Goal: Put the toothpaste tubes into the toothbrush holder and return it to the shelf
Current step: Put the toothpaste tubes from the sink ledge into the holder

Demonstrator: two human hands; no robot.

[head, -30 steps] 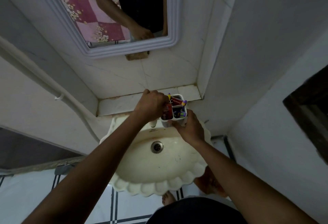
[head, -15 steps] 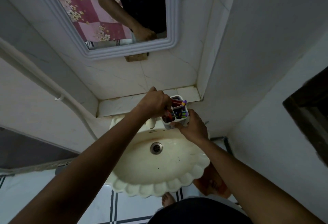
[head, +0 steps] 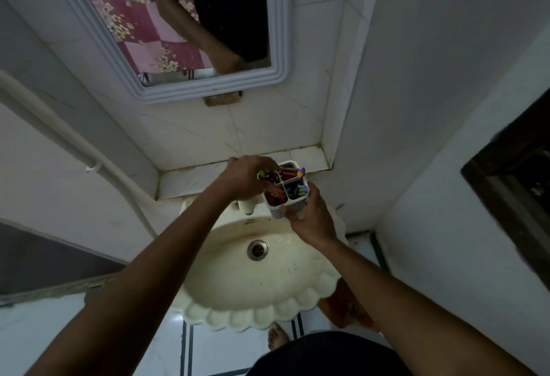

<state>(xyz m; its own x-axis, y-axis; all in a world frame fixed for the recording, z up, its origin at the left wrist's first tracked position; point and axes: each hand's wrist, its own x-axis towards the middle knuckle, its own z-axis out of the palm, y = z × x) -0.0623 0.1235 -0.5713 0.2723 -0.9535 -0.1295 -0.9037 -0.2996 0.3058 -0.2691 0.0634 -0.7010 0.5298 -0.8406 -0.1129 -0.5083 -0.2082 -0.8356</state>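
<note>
A white toothbrush holder [head: 290, 208] with four compartments is held above the back of the sink, just in front of the tiled shelf [head: 193, 177]. A red toothpaste tube [head: 290, 174] lies in its far compartment, and another red item [head: 274, 195] and colourful toothbrush handles fill the others. My right hand [head: 311, 219] grips the holder's near side from below. My left hand [head: 247, 177] is closed over the holder's left rim, fingers on something at the top; what it pinches is hidden.
A cream scalloped sink [head: 256, 280] with a drain [head: 257, 250] lies below the hands, with a tap [head: 245, 206] at its back. A framed mirror [head: 190, 27] hangs above the shelf. A white pipe [head: 74, 143] runs down the left wall. The right wall stands close.
The holder and both hands have shifted slightly up and back toward the shelf. Both hands keep their hold.
</note>
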